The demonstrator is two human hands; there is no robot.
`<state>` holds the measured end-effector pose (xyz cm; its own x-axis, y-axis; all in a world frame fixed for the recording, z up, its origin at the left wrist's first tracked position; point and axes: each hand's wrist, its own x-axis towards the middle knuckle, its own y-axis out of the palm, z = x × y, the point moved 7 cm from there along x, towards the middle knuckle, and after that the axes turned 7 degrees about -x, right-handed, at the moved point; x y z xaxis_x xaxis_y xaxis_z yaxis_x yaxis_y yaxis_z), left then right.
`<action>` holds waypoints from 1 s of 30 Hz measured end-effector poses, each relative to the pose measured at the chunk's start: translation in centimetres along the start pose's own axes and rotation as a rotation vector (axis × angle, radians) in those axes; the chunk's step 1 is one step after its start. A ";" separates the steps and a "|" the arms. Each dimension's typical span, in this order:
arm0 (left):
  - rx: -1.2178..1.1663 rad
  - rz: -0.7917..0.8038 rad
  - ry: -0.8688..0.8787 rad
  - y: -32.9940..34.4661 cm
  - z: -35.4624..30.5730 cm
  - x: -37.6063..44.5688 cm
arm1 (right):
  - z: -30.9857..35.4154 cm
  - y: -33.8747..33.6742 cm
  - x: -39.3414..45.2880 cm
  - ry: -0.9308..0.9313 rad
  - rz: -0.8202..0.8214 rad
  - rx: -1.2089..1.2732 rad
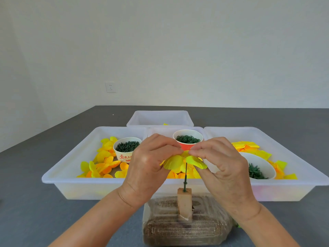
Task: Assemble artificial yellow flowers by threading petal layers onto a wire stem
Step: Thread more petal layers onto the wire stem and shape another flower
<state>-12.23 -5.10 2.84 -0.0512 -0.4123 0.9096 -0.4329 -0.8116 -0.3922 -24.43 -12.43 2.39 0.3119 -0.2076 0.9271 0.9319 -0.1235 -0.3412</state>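
A yellow petal layer (175, 162) sits at the top of a thin green wire stem (185, 177). The stem stands upright in a small wooden block (184, 202) on a wrapped brown slab (185, 227). My left hand (151, 168) pinches the petal layer from the left. My right hand (222, 166) pinches it from the right, and the fingertips of both hands meet above the stem's top. The stem's tip is hidden by petals and fingers.
White trays stand behind the block: a left tray (58, 177) with loose yellow and orange petals (103, 164) and a cup of dark green pieces (126, 148), a middle tray with an orange cup of green rings (188, 139), a right tray (306, 180) with petals and a white bowl (261, 166), and a far tray (160, 118).
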 end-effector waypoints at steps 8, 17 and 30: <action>0.016 -0.018 -0.008 0.1 -0.1 0.8 | 0.1 -0.1 0.7 -0.027 -0.013 -0.007; -0.003 0.026 -0.035 0.4 0.1 -0.3 | -0.4 0.0 0.1 -0.011 0.018 0.001; 0.009 0.013 0.030 0.8 -0.4 -0.2 | -0.4 0.3 -0.3 -0.043 -0.026 -0.050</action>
<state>-12.94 -5.43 2.38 -0.0835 -0.4107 0.9080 -0.4241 -0.8099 -0.4053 -24.29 -12.79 1.93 0.2963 -0.1617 0.9413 0.9296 -0.1771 -0.3231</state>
